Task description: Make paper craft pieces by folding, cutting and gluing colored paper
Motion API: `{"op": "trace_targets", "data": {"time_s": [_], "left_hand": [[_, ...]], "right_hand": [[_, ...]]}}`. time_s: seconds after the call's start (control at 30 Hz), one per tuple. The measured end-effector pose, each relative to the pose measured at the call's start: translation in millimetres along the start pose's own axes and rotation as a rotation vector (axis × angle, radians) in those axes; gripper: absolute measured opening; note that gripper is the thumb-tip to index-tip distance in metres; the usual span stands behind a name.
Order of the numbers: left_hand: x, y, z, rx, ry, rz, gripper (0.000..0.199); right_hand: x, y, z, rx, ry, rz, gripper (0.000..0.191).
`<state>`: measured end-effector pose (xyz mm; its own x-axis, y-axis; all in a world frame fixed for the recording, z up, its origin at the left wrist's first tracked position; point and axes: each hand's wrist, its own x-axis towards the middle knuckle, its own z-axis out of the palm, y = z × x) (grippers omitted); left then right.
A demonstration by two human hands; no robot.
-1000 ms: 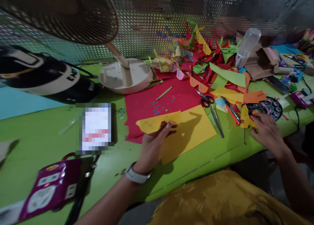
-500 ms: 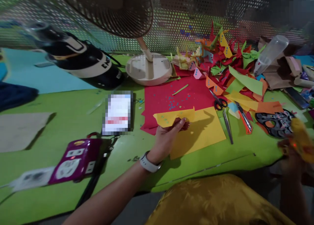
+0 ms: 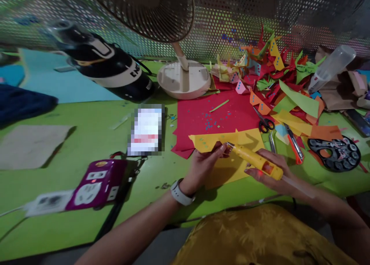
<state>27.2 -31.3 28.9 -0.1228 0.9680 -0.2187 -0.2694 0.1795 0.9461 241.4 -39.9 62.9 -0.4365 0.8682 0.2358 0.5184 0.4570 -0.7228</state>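
My left hand (image 3: 204, 166) pinches a small folded yellow paper piece (image 3: 206, 142) with bluish dots, held above the red and yellow sheets. In my right hand (image 3: 270, 172) is a yellow hot glue gun (image 3: 254, 159), a clear glue stick jutting from its back and a red light glowing on it. The gun's metal nozzle touches or nearly touches the paper by my left fingertips; which one, I cannot tell. A larger yellow sheet (image 3: 231, 170) lies beneath both hands, overlapping a red sheet (image 3: 190, 114) scattered with tiny blue bits.
Scissors (image 3: 264, 123), tweezers (image 3: 272, 142), an orange cutter (image 3: 295, 145) and a black palette-shaped tray (image 3: 332, 157) lie to the right. Behind them is a heap of cut coloured paper (image 3: 260, 72). A fan base (image 3: 185, 82), dark bottle (image 3: 121, 72), phone (image 3: 146, 130) and purple power strip (image 3: 96, 184) stand leftward.
My right hand has brought the glue gun from the far right in to the yellow paper piece. My left hand keeps its hold. The view has shifted slightly.
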Motion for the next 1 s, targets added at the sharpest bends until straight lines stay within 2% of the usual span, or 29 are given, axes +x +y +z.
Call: {"op": "trace_targets", "data": {"time_s": [0.03,0.13,0.43,0.7,1.0], "left_hand": [[0,-1,-0.5,-0.007,0.004,-0.004,0.028],[0,-2,-1.4,-0.020,0.000,-0.029,0.029],[-6,8,2.4,0.030,-0.015,-0.038,0.030],[-7,5,2.8,0.009,-0.016,-0.043,0.030],[-6,6,3.6,0.034,-0.030,-0.026,0.021]], "right_hand": [[7,-5,1,0.051,0.004,-0.040,0.027],[18,-12,2,0.119,-0.012,-0.021,0.030],[12,-1,6,0.161,-0.032,0.130,0.037],[13,-1,7,0.130,0.001,0.109,0.039],[15,0,10,0.119,0.009,0.051,0.040]]}}
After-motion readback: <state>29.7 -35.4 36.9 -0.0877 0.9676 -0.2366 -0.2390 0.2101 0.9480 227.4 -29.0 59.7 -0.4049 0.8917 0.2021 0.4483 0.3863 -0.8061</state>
